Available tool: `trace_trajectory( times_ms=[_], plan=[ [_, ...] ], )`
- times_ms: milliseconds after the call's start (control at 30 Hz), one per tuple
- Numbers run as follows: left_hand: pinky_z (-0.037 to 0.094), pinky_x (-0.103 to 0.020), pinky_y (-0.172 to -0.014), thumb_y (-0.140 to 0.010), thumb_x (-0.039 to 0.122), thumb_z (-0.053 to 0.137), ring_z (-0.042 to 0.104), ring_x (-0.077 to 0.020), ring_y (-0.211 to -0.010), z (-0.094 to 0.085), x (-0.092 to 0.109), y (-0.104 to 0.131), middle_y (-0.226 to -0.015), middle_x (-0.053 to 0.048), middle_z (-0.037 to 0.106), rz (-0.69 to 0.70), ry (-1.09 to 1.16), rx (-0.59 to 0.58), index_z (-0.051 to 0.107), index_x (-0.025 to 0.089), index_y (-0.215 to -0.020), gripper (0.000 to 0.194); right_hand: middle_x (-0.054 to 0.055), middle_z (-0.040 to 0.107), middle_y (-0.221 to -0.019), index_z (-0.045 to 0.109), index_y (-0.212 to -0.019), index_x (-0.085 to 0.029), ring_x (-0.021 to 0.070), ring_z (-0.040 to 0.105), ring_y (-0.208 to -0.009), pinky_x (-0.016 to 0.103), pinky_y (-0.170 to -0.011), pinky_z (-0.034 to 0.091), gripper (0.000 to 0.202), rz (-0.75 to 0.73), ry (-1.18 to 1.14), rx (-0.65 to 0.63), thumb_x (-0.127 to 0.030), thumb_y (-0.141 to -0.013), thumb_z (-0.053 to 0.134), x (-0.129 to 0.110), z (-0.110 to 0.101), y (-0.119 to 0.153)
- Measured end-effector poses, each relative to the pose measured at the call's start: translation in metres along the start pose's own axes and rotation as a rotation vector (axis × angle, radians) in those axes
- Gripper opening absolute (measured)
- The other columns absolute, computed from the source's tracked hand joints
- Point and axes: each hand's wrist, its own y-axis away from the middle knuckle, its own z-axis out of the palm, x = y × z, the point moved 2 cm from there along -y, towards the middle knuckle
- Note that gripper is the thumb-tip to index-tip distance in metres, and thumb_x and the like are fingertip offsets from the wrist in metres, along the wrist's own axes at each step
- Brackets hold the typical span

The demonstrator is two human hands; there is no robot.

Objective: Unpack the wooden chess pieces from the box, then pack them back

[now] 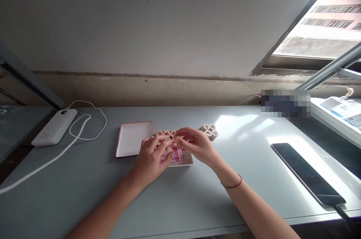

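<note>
A shallow box (182, 164) stands on the grey desk with round wooden xiangqi pieces (166, 133) in a row along its far side, red characters facing up. Pink-and-white lined paper (177, 154) shows on its floor. My left hand (150, 156) reaches over the box's left part, its fingers and thumb closed around a pale xiangqi piece (169, 149). From the right comes my right hand (196, 145), thumb and fingers pinched on another piece (175, 140) at the row; the fingers partly cover it. Several black-lettered pieces (208, 132) stand in stacks just right of the box.
The box's lid (135, 139) lies inside-up at the left. A white power bank (55, 128) with a looping white cable (70, 133) is farther left. On the right lies a dark phone (307, 173) with a cable. A wall (146, 90) closes the desk's back.
</note>
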Motion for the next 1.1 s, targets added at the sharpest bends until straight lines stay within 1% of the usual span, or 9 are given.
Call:
trace_trajectory(
  times_ms=[100, 167, 267, 400, 533, 633, 767, 1000, 1100],
  plan=[
    [0.039, -0.039, -0.088, -0.084, 0.016, 0.052, 0.060, -0.0206, -0.097, 0.000, -0.001, 0.000, -0.100, -0.004, 0.064, -0.010, 0.016, -0.053, 0.057, 0.023, -0.095, 0.014, 0.007, 0.070, -0.085, 0.065, -0.091, -0.017, 0.0167, 0.067, -0.071, 0.027, -0.058, 0.058, 0.031, 0.033, 0.020, 0.111, -0.045, -0.078, 0.066, 0.003, -0.011, -0.001],
    [0.038, -0.038, -0.087, -0.082, 0.014, 0.054, 0.060, -0.0206, -0.097, 0.002, -0.001, 0.000, -0.099, -0.003, 0.066, -0.011, 0.013, -0.092, 0.057, 0.023, -0.090, 0.012, 0.007, 0.069, -0.086, 0.065, -0.093, -0.017, 0.0162, 0.066, -0.070, 0.027, -0.058, 0.058, 0.031, 0.024, 0.049, 0.117, -0.046, -0.079, 0.064, 0.003, -0.014, 0.000],
    [0.037, -0.038, -0.085, -0.081, 0.014, 0.056, 0.059, -0.0214, -0.099, 0.005, -0.002, 0.001, -0.098, -0.002, 0.068, -0.022, -0.016, -0.124, 0.059, 0.022, -0.086, 0.010, 0.008, 0.067, -0.097, 0.065, -0.095, -0.019, 0.0151, 0.066, -0.074, 0.028, -0.063, 0.059, 0.025, -0.084, 0.122, 0.079, -0.040, -0.082, 0.062, 0.001, -0.014, 0.004],
    [0.039, -0.039, -0.085, -0.081, 0.020, 0.059, 0.056, -0.0235, -0.101, 0.004, -0.006, 0.000, -0.104, -0.004, 0.067, -0.067, -0.035, -0.114, 0.061, 0.023, -0.090, 0.010, 0.008, 0.061, -0.106, 0.066, -0.095, -0.021, 0.0124, 0.064, -0.073, 0.028, -0.067, 0.057, 0.015, -0.267, 0.336, -0.030, -0.023, -0.082, 0.059, -0.004, -0.003, 0.010],
    [0.040, -0.040, -0.083, -0.079, 0.022, 0.061, 0.053, -0.0250, -0.101, 0.000, -0.014, 0.000, -0.106, -0.004, 0.064, -0.097, -0.040, -0.168, 0.060, 0.025, -0.097, 0.018, 0.006, 0.063, -0.097, 0.065, -0.097, -0.023, 0.0143, 0.062, -0.077, 0.027, -0.067, 0.053, 0.023, -0.379, 0.561, -0.096, -0.011, -0.080, 0.056, -0.001, 0.012, 0.014],
    [0.040, -0.041, -0.082, -0.080, 0.023, 0.059, 0.053, -0.0243, -0.098, -0.003, -0.019, 0.000, -0.102, -0.004, 0.062, -0.112, -0.042, -0.220, 0.057, 0.025, -0.104, 0.024, 0.006, 0.065, -0.094, 0.064, -0.099, -0.021, 0.0157, 0.060, -0.081, 0.027, -0.068, 0.051, 0.021, -0.452, 0.660, -0.130, -0.011, -0.083, 0.055, 0.006, 0.021, 0.014],
    [0.040, -0.041, -0.082, -0.081, 0.021, 0.057, 0.053, -0.0239, -0.098, -0.005, -0.023, 0.000, -0.099, -0.003, 0.062, -0.108, -0.040, -0.263, 0.054, 0.026, -0.109, 0.028, 0.006, 0.066, -0.094, 0.065, -0.089, -0.020, 0.0177, 0.058, -0.086, 0.031, -0.077, 0.049, 0.011, -0.534, 0.726, -0.169, -0.013, -0.085, 0.057, 0.013, 0.025, 0.011],
    [0.041, -0.041, -0.085, -0.080, 0.020, 0.059, 0.052, -0.0240, -0.099, -0.001, -0.026, 0.003, -0.103, -0.003, 0.059, -0.123, -0.008, -0.306, 0.054, 0.027, -0.111, 0.033, 0.006, 0.063, -0.087, 0.066, -0.083, -0.020, 0.0187, 0.052, -0.080, 0.033, -0.075, 0.047, 0.007, -0.547, 0.797, -0.097, -0.014, -0.082, 0.062, 0.016, 0.033, 0.007],
    [0.040, -0.044, -0.089, -0.081, 0.023, 0.059, 0.052, -0.0246, -0.101, -0.003, -0.025, 0.003, -0.105, -0.003, 0.058, -0.164, 0.021, -0.317, 0.055, 0.028, -0.112, 0.032, 0.006, 0.063, -0.090, 0.066, -0.085, -0.021, 0.0184, 0.054, -0.082, 0.032, -0.077, 0.047, 0.006, -0.540, 0.730, -0.102, -0.017, -0.080, 0.065, 0.013, 0.031, 0.005]
  ],
)
